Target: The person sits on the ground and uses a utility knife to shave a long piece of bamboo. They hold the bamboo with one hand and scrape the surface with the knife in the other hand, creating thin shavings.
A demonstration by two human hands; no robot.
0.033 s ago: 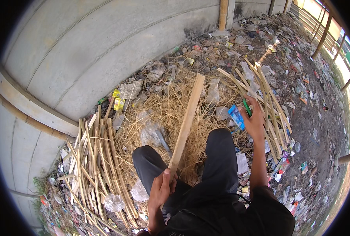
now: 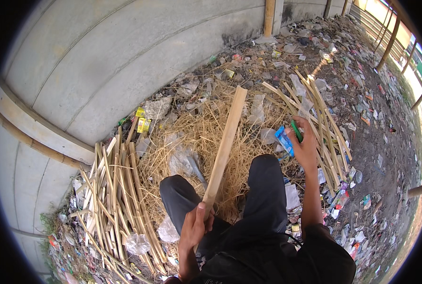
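Observation:
My left hand (image 2: 195,226) is closed around the lower end of a long, flat bamboo strip (image 2: 226,142). The strip slants up and away between my knees, over the heap of straw-like shavings. Off to the right, my right hand (image 2: 304,144) is closed on a small green object (image 2: 296,130) with a smooth, rounded shape; most of it is hidden by the fingers, so its exact kind does not show. Right beside those fingers is a blue packet (image 2: 284,141), and I cannot tell whether the hand touches it.
Bamboo strips lie piled at the left (image 2: 118,203) and in a smaller bundle (image 2: 324,128) at the right. Pale shavings (image 2: 173,156) cover the ground between them. Litter (image 2: 362,189) is strewn around. A grey panel wall (image 2: 125,61) runs along the left and back.
The far end of the bamboo strip has shifted very slightly and its face looks turned a little. My right hand and the green object have moved slightly. My left hand stays put.

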